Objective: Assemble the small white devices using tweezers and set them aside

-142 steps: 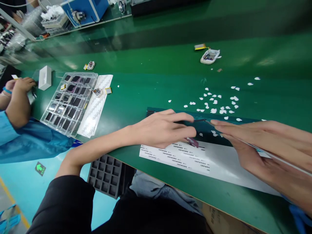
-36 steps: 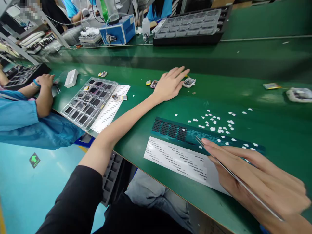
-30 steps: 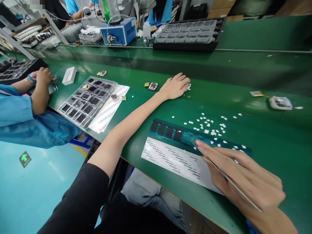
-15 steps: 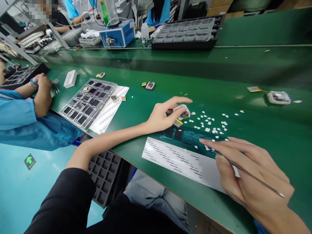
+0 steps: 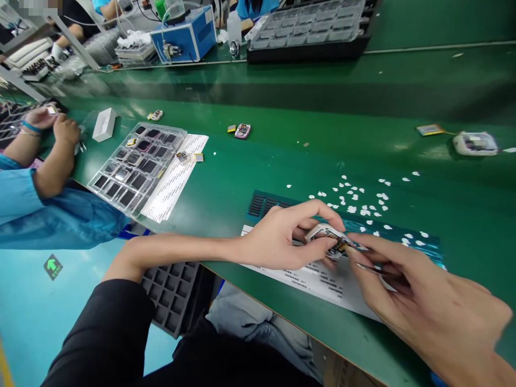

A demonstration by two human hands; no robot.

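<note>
While the left hand grips a small white-cased device between thumb and fingers, the right hand has its thumb and forefinger drawn close together at the device's right edge, with a thin metal tool held in that same hand. The device is above a white printed sheet and a dark blue-green strip; small white pieces lie scattered on and beyond the strip.

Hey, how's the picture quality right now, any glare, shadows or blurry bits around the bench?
Head view: soft reflections on the green bench; head view, right side: dark shadow under the white casing; head view, top left: a pixelated patch; head view, centre: fine detail inside the device in the left hand is hard to make out.
</note>
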